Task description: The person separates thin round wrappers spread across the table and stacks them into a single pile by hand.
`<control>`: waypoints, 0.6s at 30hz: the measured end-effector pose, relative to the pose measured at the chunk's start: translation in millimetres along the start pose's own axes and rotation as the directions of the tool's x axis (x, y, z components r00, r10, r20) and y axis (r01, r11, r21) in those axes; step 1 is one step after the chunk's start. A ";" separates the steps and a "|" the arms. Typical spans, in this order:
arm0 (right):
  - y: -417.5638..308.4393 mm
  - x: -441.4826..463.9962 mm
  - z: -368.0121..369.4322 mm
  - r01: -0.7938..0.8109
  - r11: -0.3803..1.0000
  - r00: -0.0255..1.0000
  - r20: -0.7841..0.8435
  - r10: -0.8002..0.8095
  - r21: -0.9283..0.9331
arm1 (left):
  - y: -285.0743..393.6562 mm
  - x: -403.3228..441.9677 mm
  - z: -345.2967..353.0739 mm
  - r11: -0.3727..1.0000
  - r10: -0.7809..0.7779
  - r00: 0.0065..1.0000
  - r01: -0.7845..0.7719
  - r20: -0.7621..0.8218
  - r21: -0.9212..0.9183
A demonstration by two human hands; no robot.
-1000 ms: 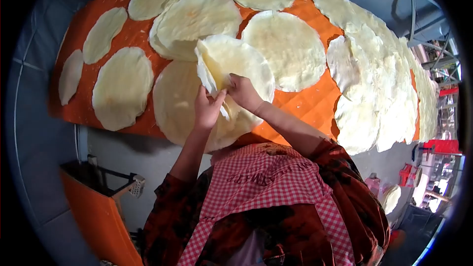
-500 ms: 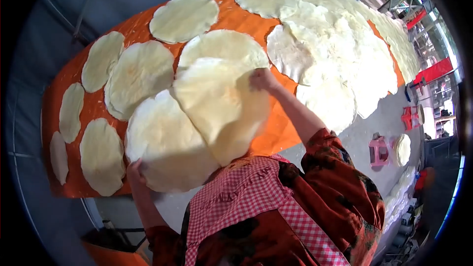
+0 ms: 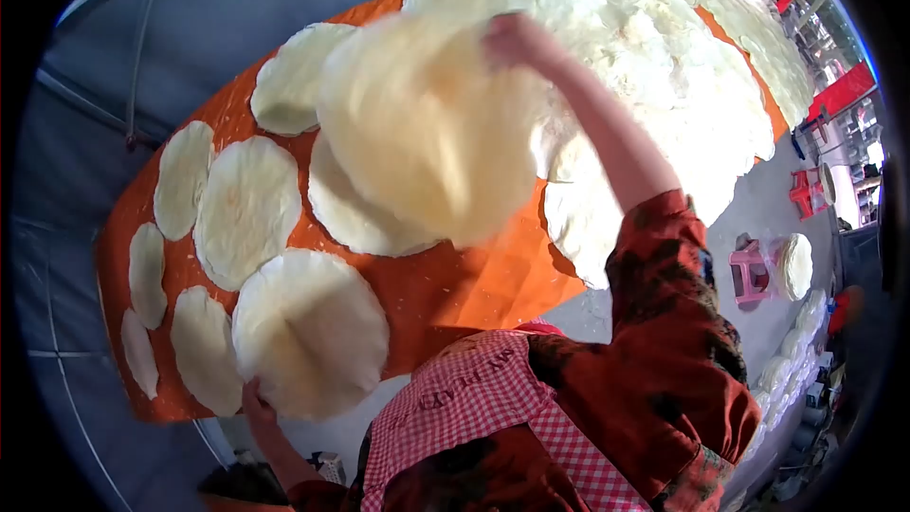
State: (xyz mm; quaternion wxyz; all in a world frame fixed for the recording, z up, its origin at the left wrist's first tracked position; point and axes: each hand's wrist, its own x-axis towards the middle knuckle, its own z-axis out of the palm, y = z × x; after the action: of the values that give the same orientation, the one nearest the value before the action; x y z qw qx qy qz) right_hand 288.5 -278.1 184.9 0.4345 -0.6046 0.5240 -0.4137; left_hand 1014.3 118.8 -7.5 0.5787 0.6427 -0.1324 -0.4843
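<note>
My right hand (image 3: 514, 41) is raised over the table, closed on the upper right edge of a large, thin round flatbread (image 3: 427, 123). That flatbread hangs in the air, blurred by motion, and partly covers another flatbread (image 3: 355, 213) lying beneath it. At the near edge of the table, my left hand (image 3: 256, 400) pinches the lower left rim of a second flatbread (image 3: 308, 322). This one rests mostly on the orange cloth (image 3: 445, 289), with its front part over the edge and a shadow across it.
Several flatbreads (image 3: 248, 210) lie singly on the left side of the cloth. A thick overlapping spread of flatbreads (image 3: 654, 85) covers the right side. On the floor at right stand a pink stool (image 3: 751, 273) and a red stool (image 3: 808, 192). Grey sheeting (image 3: 227, 9) hangs behind.
My right hand has lifted its flatbread up and away, off the one in my left hand. The left-hand flatbread now shows whole. The view has shifted slightly.
</note>
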 end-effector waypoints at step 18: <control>-65.3 -281.7 342.9 0.147 0.989 0.921 0.368 -0.129 -0.019 | 70.1 -113.9 253.5 0.991 0.103 0.964 -0.079 0.245 -0.109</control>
State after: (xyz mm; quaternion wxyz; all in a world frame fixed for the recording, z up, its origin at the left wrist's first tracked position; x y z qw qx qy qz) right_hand 603.5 38.0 138.8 0.4800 -0.7163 0.3995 -0.3114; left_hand 788.5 25.3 142.3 0.6099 0.5404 -0.2099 -0.5403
